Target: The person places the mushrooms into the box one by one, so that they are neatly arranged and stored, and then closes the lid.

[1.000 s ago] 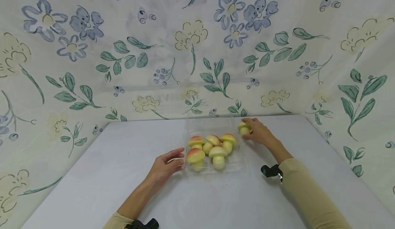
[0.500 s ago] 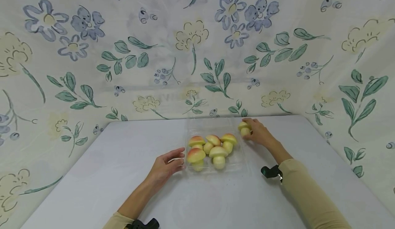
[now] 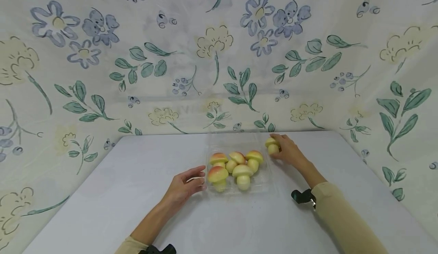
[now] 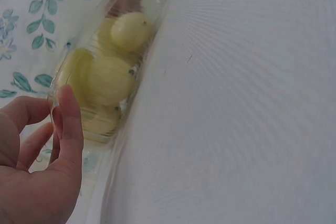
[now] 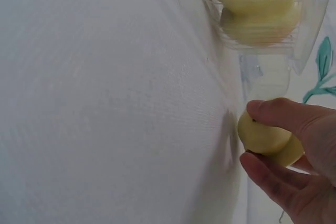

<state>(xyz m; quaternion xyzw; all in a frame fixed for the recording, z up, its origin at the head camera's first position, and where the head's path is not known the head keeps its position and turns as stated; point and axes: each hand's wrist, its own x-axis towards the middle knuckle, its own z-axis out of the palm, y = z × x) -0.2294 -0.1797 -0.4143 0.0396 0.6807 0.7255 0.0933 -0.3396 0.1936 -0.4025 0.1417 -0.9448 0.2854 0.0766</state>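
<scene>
In the head view a clear plastic box [image 3: 262, 187] stands on the white table, holding several toy mushrooms [image 3: 243, 176] with yellow stems and red-tinged or pale caps. My left hand [image 3: 183, 187] is at the box's left side; in the left wrist view its thumb and fingers [image 4: 71, 124] pinch the box's edge. Beyond the box's right back corner, my right hand [image 3: 291, 151] holds one more yellow toy mushroom [image 3: 272, 146], cap up. The right wrist view shows thumb and fingers gripping this mushroom [image 5: 265, 132]. Whether it touches the table I cannot tell.
The white table [image 3: 113, 204] ends at the back against a floral cloth [image 3: 191, 67], which also hangs at both sides. A clear flap [image 3: 232, 140] of the box extends behind the mushrooms towards the table's back edge.
The head view has tilted slightly, so everything sits a little lower in it. Both hands, the box and the mushrooms keep their places relative to one another.
</scene>
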